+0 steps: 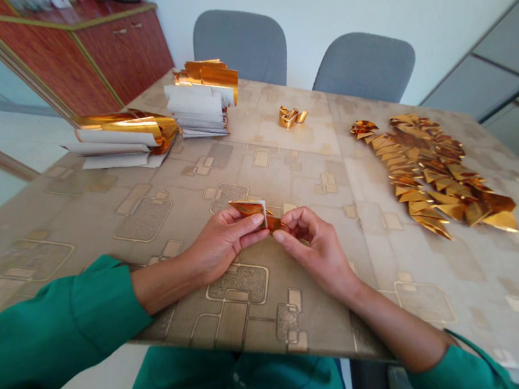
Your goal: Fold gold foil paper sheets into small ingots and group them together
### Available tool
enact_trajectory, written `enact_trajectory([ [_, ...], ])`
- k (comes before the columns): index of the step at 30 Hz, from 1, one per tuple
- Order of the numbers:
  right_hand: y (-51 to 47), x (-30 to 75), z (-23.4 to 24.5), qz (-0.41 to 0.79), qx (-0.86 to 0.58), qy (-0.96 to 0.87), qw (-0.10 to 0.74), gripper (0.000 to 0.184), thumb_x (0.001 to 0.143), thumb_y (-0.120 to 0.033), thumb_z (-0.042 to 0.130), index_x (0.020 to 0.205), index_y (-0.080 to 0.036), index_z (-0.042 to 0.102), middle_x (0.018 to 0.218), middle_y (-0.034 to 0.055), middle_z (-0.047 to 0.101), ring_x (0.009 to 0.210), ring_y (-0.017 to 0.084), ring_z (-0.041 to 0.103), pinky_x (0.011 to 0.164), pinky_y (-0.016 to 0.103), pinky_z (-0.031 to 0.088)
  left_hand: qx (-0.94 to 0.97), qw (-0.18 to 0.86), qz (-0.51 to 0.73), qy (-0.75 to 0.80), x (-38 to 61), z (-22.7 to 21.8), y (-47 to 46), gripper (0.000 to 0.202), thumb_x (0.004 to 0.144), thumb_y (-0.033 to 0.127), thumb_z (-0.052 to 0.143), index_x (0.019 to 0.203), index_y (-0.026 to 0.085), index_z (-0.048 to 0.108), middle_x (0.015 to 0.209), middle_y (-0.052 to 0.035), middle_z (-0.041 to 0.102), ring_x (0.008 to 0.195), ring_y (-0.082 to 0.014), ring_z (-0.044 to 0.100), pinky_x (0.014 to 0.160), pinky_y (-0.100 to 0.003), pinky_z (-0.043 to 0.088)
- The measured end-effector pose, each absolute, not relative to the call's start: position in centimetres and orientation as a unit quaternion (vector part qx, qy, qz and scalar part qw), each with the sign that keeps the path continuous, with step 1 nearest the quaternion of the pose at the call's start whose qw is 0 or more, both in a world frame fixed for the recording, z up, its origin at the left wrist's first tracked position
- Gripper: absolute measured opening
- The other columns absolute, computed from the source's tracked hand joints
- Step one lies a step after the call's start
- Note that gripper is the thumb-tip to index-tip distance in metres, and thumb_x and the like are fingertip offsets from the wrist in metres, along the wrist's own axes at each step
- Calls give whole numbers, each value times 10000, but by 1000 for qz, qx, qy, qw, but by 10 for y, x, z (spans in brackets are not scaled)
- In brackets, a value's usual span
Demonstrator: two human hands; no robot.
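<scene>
A small folded piece of gold foil paper [247, 207] with a white edge is held just above the front middle of the table. My left hand [226, 237] grips it between thumb and fingers. My right hand [314, 244] pinches the gold end on the right side of the same piece. The fingers of both hands cover part of the fold. Beyond them, a small folded gold figure [291, 117] stands alone near the table's far side.
Stacks of gold-and-white paper [198, 109] and loose gold sheets [125, 135] lie at the left. A curved chain of folded gold pieces [426, 167] lies at the right. Two grey chairs [241, 46] stand behind the patterned table [136, 286]; a wooden cabinet [117, 47] is at back left.
</scene>
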State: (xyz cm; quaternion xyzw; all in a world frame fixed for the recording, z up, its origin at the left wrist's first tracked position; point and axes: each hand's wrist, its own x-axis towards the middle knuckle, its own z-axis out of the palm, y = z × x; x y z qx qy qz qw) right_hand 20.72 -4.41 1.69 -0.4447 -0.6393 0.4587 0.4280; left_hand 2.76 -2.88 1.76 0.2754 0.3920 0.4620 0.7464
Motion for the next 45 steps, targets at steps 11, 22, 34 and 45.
enact_trajectory([
  [11, -43, 209, 14, 452, -424, -648, 442, 165, 889, -290, 613, 1016, -210, 544, 741, -37, 541, 653, 106, 486, 579, 250, 375, 290, 739, 468, 390, 27, 16, -30, 183, 696, 180, 821, 849, 145, 726, 881, -20, 734, 804, -101, 683, 773, -196, 575],
  [22, -41, 216, 23, 386, -431, -699, 419, 71, 853, -160, 564, 888, -219, 549, 729, -41, 524, 596, 94, 436, 545, 246, 357, 310, 728, 476, 383, 25, 15, -28, 168, 731, 214, 804, 877, 160, 741, 906, -13, 727, 837, -106, 677, 812, -215, 562],
  [34, -41, 218, 26, 424, -395, -712, 396, 60, 898, -183, 542, 894, -221, 588, 769, -21, 618, 652, 102, 531, 585, 253, 406, 335, 701, 503, 380, 26, 16, -30, 156, 703, 232, 827, 818, 172, 740, 877, -16, 729, 848, -130, 680, 878, -280, 552],
  [45, -37, 228, 28, 336, -349, -800, 354, 274, 871, -103, 559, 1098, -256, 548, 960, 14, 644, 757, 129, 598, 694, 291, 493, 316, 680, 531, 396, 23, 22, -28, 193, 690, 225, 827, 845, 166, 729, 842, 3, 699, 785, -103, 660, 752, -214, 565],
])
